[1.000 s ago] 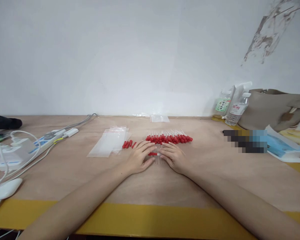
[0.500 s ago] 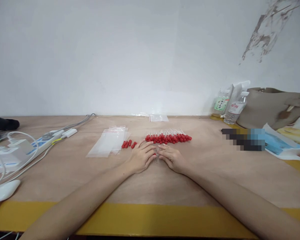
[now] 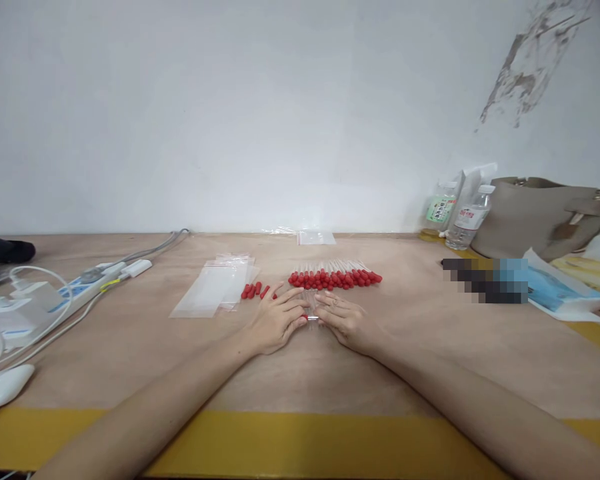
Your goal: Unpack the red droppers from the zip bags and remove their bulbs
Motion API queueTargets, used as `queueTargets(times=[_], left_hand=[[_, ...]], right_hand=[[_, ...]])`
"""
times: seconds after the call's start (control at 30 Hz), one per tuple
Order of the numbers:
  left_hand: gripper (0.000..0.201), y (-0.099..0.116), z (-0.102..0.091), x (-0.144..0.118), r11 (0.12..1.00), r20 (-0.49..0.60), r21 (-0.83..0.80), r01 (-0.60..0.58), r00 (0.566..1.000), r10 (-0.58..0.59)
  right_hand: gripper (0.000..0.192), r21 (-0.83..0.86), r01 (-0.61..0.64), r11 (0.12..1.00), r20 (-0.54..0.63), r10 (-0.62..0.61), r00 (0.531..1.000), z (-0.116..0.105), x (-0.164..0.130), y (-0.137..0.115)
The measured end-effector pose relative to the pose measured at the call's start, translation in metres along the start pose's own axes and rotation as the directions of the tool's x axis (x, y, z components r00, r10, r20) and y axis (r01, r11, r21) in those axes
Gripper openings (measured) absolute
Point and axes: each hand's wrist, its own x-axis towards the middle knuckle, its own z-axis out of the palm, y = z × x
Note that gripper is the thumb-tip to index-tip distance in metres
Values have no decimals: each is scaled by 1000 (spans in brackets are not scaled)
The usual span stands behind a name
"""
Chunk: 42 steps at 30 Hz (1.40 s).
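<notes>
My left hand (image 3: 279, 323) and my right hand (image 3: 344, 321) face each other low over the table. A thin stick with a red end (image 3: 313, 318) lies crosswise between my thumbs. Its red end is at my left thumb and its pale end at my right fingertips. Beneath my fingers is a clear, streaky material (image 3: 311, 300), too blurred to name. Just beyond my hands lies a row of red-tipped white sticks (image 3: 335, 279), tips toward me. Several loose red caps or tips (image 3: 251, 291) sit left of my left fingers.
Flat clear zip bags (image 3: 205, 288) are stacked at the left, and another bag (image 3: 317, 238) lies by the wall. Far left are a power strip (image 3: 87, 287) and cables. Bottles (image 3: 467, 220), a grey bag (image 3: 535, 217) and a blue packet (image 3: 563, 287) stand at the right.
The crosswise stick now shows clearly between my thumbs, where before mostly a red spot showed. My hands have shifted slightly toward me; the view has tilted a little.
</notes>
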Motion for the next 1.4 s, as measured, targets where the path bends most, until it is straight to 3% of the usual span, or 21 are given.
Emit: queueTargets(times=[0.17, 0.3, 0.47, 0.53, 0.63, 0.83, 0.97, 1.23, 1.4], left_hand=[[20, -1, 3, -6, 1000, -16, 1, -20, 1000, 20], [20, -14, 0, -15, 992, -84, -5, 124, 989, -124], [24, -51, -5, -24, 915, -279, -104, 389, 872, -402], [23, -64, -3, -25, 886, -326, -105, 452, 826, -460], [25, -76, 2, -24, 856, -321, -77, 510, 801, -506], [15, -80, 9, -21, 868, -309, -51, 494, 819, -484], [12, -79, 9, -22, 878, -298, 41, 477, 845, -445], [21, -69, 3, -18, 868, -324, 126, 481, 847, -422], [17, -61, 4, 4, 889, -244, 82, 450, 874, -420]], right_hand=[[31, 36, 5, 999, -31, -4, 999, -3, -6, 1], [31, 35, -106, 994, -48, 107, 993, -12, -12, 10], [28, -146, -399, 905, -30, 399, 916, -18, -11, 17], [27, -222, -456, 862, -6, 466, 885, -16, -8, 16], [28, -263, -499, 826, 22, 522, 853, -14, -5, 14], [17, -242, -549, 800, 39, 574, 818, -13, -1, 10], [14, -226, -529, 818, 44, 552, 833, -9, 4, 5], [22, -176, -472, 864, 116, 494, 862, -12, 11, -8], [35, -167, -437, 884, 149, 460, 875, -13, 12, -10]])
